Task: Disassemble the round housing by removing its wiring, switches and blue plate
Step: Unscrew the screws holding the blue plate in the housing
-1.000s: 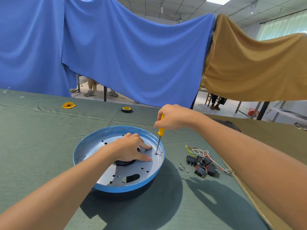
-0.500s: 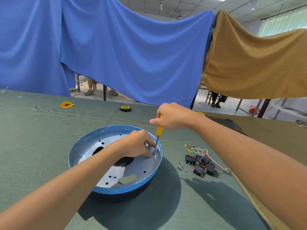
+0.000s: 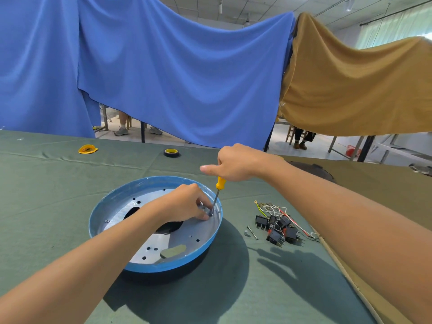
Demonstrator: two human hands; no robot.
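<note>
gripping the yellow handle of a screwdriver (image 3: 217, 195) from above, the right hand (image 3: 236, 163) has its fingers wrapped round it and the thumb poking out to the left. the shaft runs down, slightly tilted, with its tip on a screw (image 3: 211, 214) near the right edge of the blue plate (image 3: 105, 206). the left hand (image 3: 184, 204) is right there too, fingers curled with the tips down around that screw. can't tell if it's pinching the screw or just pressing the plate. the plate is a blue-rimmed dish with a silvery floor, small holes and a big dark cutout. it sits on top of the black housing (image 3: 187, 272), mid-table on the green cloth (image 3: 46, 195). off to the right on the cloth is a pile of black switches (image 3: 278, 228) tangled with wires (image 3: 275, 210), and a loose bolt (image 3: 252, 232) and nut (image 3: 246, 232) lie between pile and housing. on the far side sit a tape roll (image 3: 171, 152) and a yellow scrap (image 3: 87, 149), well apart. a blue sheet (image 3: 175, 78) and a tan sheet (image 3: 350, 90) hang behind.
</note>
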